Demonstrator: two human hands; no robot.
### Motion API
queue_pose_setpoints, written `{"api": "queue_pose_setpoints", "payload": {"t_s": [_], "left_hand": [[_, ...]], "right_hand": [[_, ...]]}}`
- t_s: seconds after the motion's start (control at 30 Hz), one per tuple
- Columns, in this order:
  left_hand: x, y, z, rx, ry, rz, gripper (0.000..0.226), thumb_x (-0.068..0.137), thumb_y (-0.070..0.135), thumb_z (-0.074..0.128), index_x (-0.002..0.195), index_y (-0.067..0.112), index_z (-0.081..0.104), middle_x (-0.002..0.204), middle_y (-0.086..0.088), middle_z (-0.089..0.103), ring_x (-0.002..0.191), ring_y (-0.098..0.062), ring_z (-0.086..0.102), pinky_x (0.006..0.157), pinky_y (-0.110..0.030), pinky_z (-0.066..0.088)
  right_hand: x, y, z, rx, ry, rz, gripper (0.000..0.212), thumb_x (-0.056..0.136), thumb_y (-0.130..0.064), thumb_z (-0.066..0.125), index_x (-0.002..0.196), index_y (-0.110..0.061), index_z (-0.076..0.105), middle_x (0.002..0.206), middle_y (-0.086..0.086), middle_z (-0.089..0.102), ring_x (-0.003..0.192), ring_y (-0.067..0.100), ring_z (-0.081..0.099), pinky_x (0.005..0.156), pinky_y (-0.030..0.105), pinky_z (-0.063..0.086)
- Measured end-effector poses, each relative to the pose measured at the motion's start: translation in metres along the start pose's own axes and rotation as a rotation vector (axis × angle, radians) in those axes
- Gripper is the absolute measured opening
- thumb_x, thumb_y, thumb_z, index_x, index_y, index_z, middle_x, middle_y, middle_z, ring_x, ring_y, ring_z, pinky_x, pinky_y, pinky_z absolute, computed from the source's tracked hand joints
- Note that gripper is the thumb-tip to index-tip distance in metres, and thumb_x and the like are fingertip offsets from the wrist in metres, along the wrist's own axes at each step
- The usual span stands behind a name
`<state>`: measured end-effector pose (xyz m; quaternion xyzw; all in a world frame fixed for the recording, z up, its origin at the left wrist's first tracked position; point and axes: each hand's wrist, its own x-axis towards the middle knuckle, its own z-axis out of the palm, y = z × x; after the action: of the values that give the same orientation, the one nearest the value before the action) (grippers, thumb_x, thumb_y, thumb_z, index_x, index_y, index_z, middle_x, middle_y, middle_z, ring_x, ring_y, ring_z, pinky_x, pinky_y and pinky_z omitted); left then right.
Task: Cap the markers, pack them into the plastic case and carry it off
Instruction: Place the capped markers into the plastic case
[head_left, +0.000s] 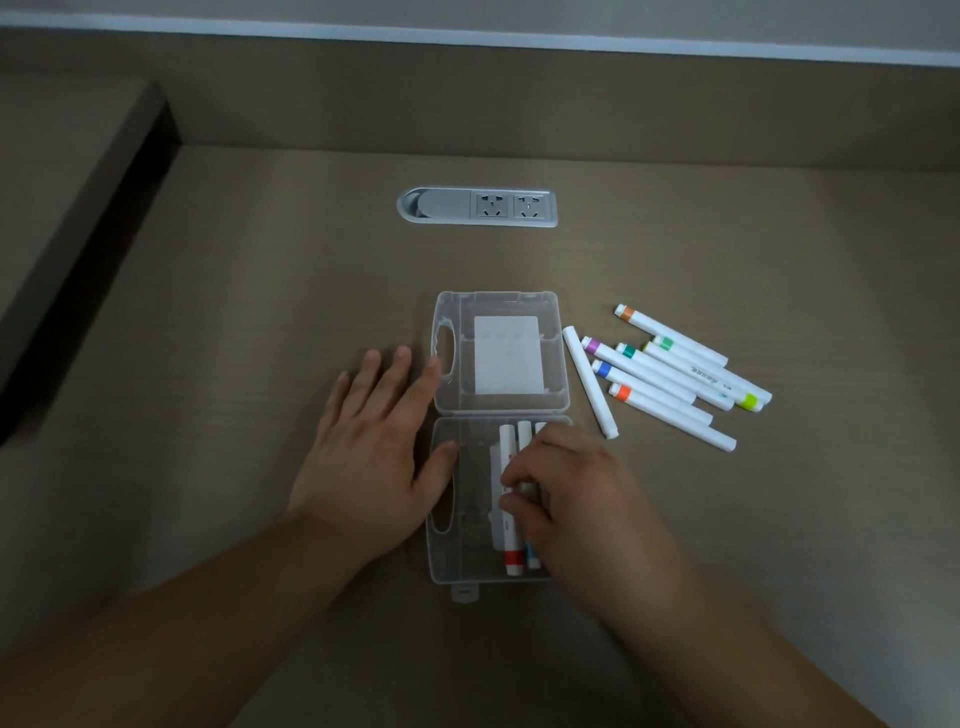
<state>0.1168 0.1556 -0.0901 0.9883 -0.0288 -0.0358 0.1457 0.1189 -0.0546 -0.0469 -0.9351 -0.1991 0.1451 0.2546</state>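
**Markers going into the open case, more waiting beside it**

A clear plastic case (501, 441) lies opened flat on a brown wood-grain desk (260, 312), its lid half farther from the person and its tray half nearer. A white rectangular label (508, 354) shows through the lid.

The left hand (371, 452) lies flat and spread on the desk against the case's left edge, thumb touching the tray's rim, holding nothing. The right hand (571, 499) is over the tray with its fingers curled down onto the white markers lying there; thumb and fingertips close on the barrels. A red-banded white marker (511, 530) lies lengthwise in the tray, with a blue-banded one (533, 556) just beside it, partly hidden under the hand. How many markers the fingers actually pinch cannot be told.

To the right of the case, a loose group of capped white markers (675, 379) rests on the desk, with orange, purple, teal, green, blue and lime bands. A plain white one (590, 382) lies nearest the case.

A grey recessed socket panel (478, 207) sits farther back in the desk.
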Motion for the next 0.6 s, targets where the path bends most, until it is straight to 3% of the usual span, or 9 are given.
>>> {"api": "queue_pose_setpoints", "payload": {"t_s": [0.23, 0.37, 0.6], "left_hand": [[0.001, -0.001, 0.001, 0.001, -0.010, -0.001, 0.077, 0.092, 0.067, 0.020, 0.159, 0.034, 0.002, 0.168, 0.002, 0.002, 0.154, -0.018, -0.009, 0.125, -0.047, 0.003], [0.001, 0.000, 0.000, 0.009, -0.007, -0.001, 0.077, 0.092, 0.067, 0.020, 0.159, 0.034, 0.002, 0.168, 0.002, 0.002, 0.154, -0.018, -0.009, 0.126, -0.047, 0.004], [0.001, 0.000, 0.001, 0.017, -0.006, -0.002, 0.077, 0.092, 0.066, 0.021, 0.159, 0.035, 0.002, 0.168, 0.002, 0.003, 0.154, -0.018, -0.009, 0.125, -0.045, 0.001]], "right_hand": [[0.003, -0.006, 0.000, 0.063, 0.039, 0.186, 0.026, 0.088, -0.045, 0.063, 0.112, -0.037, 0.063, 0.110, -0.018, 0.050, 0.101, 0.001, 0.049, 0.095, 0.016, 0.042], [0.003, -0.009, 0.002, 0.097, 0.086, 0.243, 0.022, 0.084, -0.042, 0.068, 0.105, -0.039, 0.063, 0.102, -0.021, 0.050, 0.095, 0.003, 0.051, 0.090, 0.019, 0.048], [0.016, -0.016, -0.002, 0.074, -0.054, 0.367, 0.023, 0.084, -0.042, 0.071, 0.091, -0.038, 0.049, 0.099, -0.014, 0.049, 0.099, 0.009, 0.054, 0.093, 0.026, 0.050]]}}
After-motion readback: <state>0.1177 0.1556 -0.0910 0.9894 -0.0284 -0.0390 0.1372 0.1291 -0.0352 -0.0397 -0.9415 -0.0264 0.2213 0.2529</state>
